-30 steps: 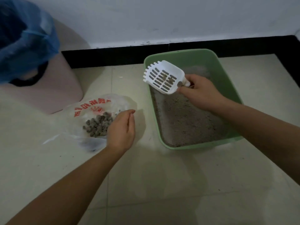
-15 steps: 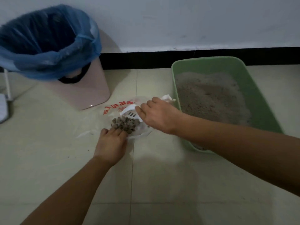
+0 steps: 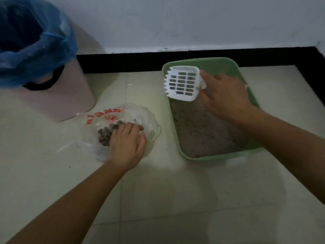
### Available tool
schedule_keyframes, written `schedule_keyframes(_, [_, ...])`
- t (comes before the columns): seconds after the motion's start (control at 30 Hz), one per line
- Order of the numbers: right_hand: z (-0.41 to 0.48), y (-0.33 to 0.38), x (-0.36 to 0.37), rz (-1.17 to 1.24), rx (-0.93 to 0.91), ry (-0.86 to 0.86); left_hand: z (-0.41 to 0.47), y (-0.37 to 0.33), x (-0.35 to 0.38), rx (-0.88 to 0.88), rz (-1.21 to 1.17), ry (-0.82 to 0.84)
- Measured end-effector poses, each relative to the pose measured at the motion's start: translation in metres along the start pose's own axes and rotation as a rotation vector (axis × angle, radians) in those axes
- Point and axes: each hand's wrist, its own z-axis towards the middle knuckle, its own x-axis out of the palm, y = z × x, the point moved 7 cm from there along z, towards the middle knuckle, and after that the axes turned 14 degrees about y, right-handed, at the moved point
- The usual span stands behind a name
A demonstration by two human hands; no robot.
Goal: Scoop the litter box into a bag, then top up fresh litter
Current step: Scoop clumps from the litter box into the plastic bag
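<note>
The step in hand looks like another pass through the litter, so take it from the left. The bin (image 3: 73, 99) with its blue liner stands apart from the work and needs nothing now. Just right of it the bag (image 3: 105, 117) lies on the floor (image 3: 158, 191) with a heap of clumps (image 3: 105, 133) inside. The left hand (image 3: 126, 147) rests palm down on the bag's near edge, fingers bent over the film. Whether they pinch the plastic or only press it I cannot tell. Either way that hand should hold the mouth wide and low, since thin film will likely fold shut if let go. Further right, over the box (image 3: 179, 147), the scoop (image 3: 182, 83) is gripped by its handle in the right hand (image 3: 226, 97), fingers wrapped tight around it. To do this well, I would slide the toothed edge under the litter (image 3: 202, 131) at a shallow angle and lift slowly. Then shake it gently above the box, so clean grains drop through the slots before the scoop crosses bare floor to the bag

As for positions, the clumps lie right at the left fingertips, touching or nearly so. The box sits right of the bag, near but apart. The scoop is held up over the box's far left corner — slotted face towards the camera, close to empty, clear of the litter below
</note>
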Motion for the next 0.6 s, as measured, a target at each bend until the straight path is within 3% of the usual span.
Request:
schedule_keyframes(0.1, [-0.015, -0.051, 0.004, -0.105, 0.138, 0.096, 0.019, -0.039, 0.006, -0.014, -0.222, -0.014])
schedule_keyframes(0.3, [-0.033, -0.123, 0.006, -0.272, 0.338, 0.216, 0.052, -0.097, 0.039, -0.256, -0.628, 0.067])
schedule_keyframes(0.53, [-0.028, -0.106, 0.008, -0.459, 0.174, 0.09, 0.046, -0.106, 0.048, -0.381, -0.628, -0.097])
schedule_keyframes(0.6, [-0.023, -0.103, 0.015, -0.484, 0.169, 0.14, 0.046, -0.107, 0.048, -0.385, -0.617, -0.099])
